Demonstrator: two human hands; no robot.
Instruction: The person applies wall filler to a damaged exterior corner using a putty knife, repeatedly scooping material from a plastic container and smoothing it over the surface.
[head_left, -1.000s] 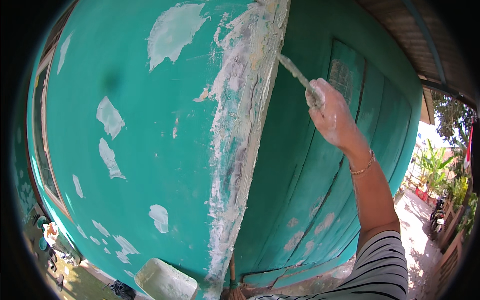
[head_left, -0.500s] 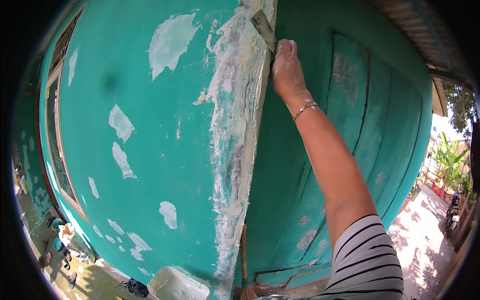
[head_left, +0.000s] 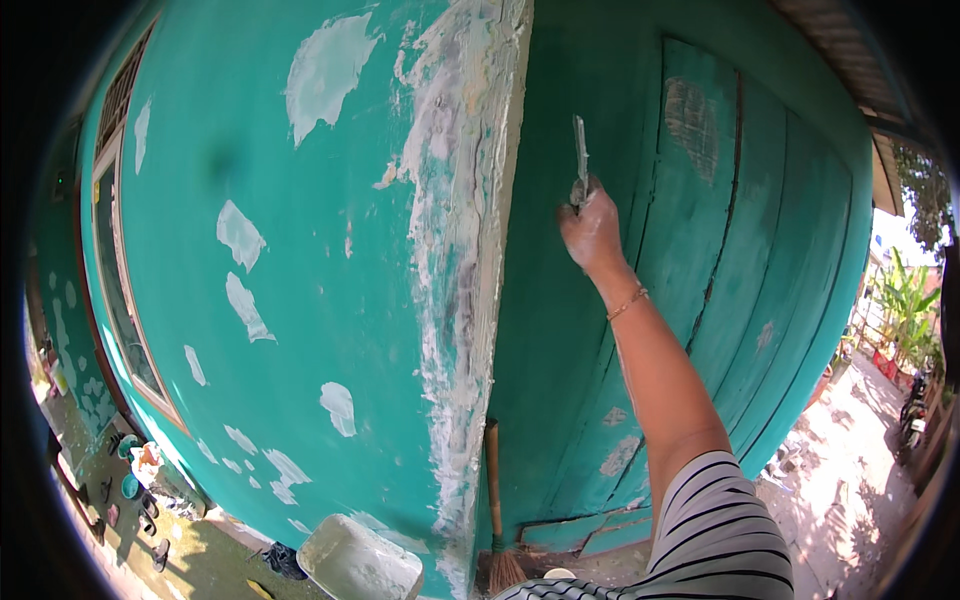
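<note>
Two faces of a green wall [head_left: 340, 330] meet at an upright corner [head_left: 507, 190]. At far left, a light-framed window [head_left: 122, 300] is set into the wall, with sandals [head_left: 160, 555] scattered on the ground [head_left: 188, 540] below. Pale patches [head_left: 240, 236], irregular in outline, dot the left face. Along the corner runs a rough band of whitish paste [head_left: 465, 200], ridged and uneven, mottled with grey. Just right of its foot a broom [head_left: 494, 470] stands upright, handle uppermost. The shaded right face carries tall green boards [head_left: 755, 200] divided by dark seams; beyond lie a sunlit path [head_left: 845, 450] and leafy plants [head_left: 905, 300]. A whitish rectangular tub [head_left: 350, 545], its inside smeared with paste, shows at the lower edge, left of the corner. The putty knife [head_left: 581, 145] is in front of the right face, apart from the corner: its blade points upward, appears narrow, nearly edge-on, and looks grey with whitish smears. The right hand [head_left: 592, 225], whitened with paste, grips it in a curled fist. The left hand is out of view; its state cannot be told.
</note>
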